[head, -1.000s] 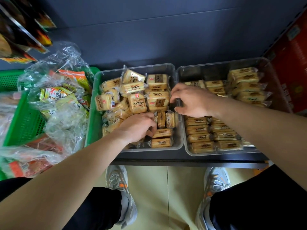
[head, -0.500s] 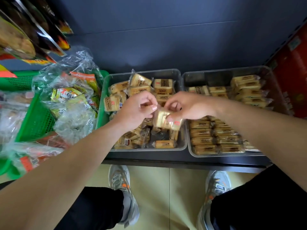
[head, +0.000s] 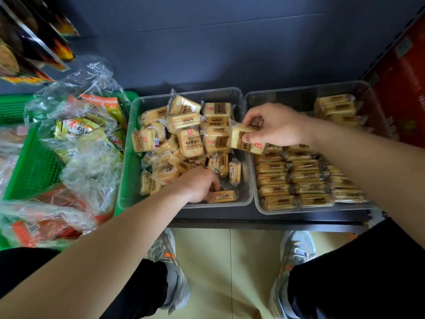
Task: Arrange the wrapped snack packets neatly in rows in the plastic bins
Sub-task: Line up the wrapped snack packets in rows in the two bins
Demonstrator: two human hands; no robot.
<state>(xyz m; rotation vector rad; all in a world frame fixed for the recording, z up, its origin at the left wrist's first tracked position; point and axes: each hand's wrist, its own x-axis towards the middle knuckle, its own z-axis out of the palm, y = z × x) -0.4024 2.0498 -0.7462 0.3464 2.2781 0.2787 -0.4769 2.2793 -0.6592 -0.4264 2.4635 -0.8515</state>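
The left hand point(head: 197, 185) reaches low into the near end of the left bin point(head: 207, 95), knuckles up and fingers curled down at the end of a front packet point(head: 224, 196) lying flat by the bin's near wall. Whether it actually grips that packet cannot be told, since the fingertips are tucked under. The right hand point(head: 276, 125) is raised, palm down, pinching a held packet point(head: 246, 140) between thumb and fingers, over the rims where the left bin meets the right bin point(head: 287, 97).

Loose packets point(head: 190, 143) lie heaped every which way in the left bin, and in the right bin rows of packets point(head: 289, 180) stand on edge, packed close. A green basket point(head: 34, 171) of bagged snacks sits just left of the bins.

Half a second ago both hands met over the middle of the left bin with a packet between them. Now they are well apart: the left has dropped toward the front, and the right has carried the packet off toward the right bin.
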